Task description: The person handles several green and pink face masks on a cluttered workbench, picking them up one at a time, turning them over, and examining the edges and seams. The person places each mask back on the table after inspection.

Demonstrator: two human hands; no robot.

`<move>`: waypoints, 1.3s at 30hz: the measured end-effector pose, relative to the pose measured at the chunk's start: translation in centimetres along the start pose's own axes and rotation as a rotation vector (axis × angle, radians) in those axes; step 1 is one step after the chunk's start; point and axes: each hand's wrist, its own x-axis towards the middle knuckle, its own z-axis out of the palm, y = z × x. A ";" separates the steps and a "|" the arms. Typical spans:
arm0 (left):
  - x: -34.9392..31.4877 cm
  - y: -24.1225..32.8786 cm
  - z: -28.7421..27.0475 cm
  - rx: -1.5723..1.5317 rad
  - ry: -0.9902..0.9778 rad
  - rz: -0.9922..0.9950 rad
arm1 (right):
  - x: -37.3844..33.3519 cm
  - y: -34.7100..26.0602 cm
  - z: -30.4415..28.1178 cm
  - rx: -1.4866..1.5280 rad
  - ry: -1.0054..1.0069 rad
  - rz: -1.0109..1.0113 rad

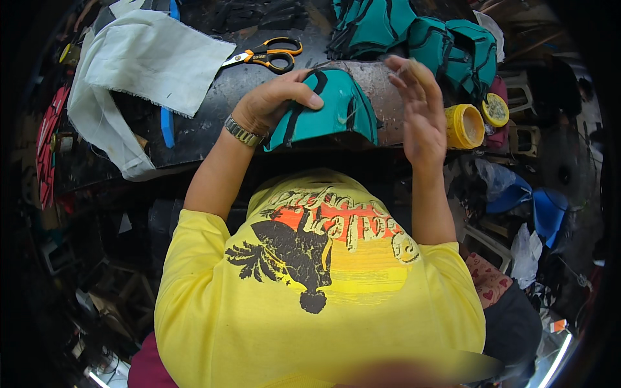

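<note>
My left hand (275, 102) grips a curved teal piece with black strips (337, 107), shaped somewhat like a shoe upper. The thumb presses on its upper face, and the fingers are hidden behind it. The piece arches just above the near edge of the dark worktable (223, 139). To its right, my right hand (420, 110) is raised apart from it, holding nothing, with fingers stretched out and a little blurred. A yellow jar (464, 126) lies tipped beside the right hand, its mouth facing right. Scissors with black and orange handles (268, 55) rest beyond my left hand.
Off-white cloth (155, 58) drapes over the table's left side, partly covering a blue strip (167, 127). More teal pieces with black trim (453, 55) are piled at the far right. Near the jar sits a round yellow container with pale contents (495, 108). Black scraps (259, 14) lie at the back.
</note>
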 end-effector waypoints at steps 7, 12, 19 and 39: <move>-0.5 1.5 1.4 1.048 0.203 0.172 | 0.7 1.8 0.7 0.284 0.036 0.310; -3.9 -0.2 1.5 1.128 0.641 0.412 | 0.8 1.8 0.0 0.380 0.210 0.275; -3.0 -5.9 3.4 -0.147 0.261 0.293 | 1.0 1.9 0.8 0.496 0.200 0.264; 1.5 -4.8 4.8 -0.219 0.247 0.409 | 0.1 -1.0 3.4 -1.253 -0.094 -0.204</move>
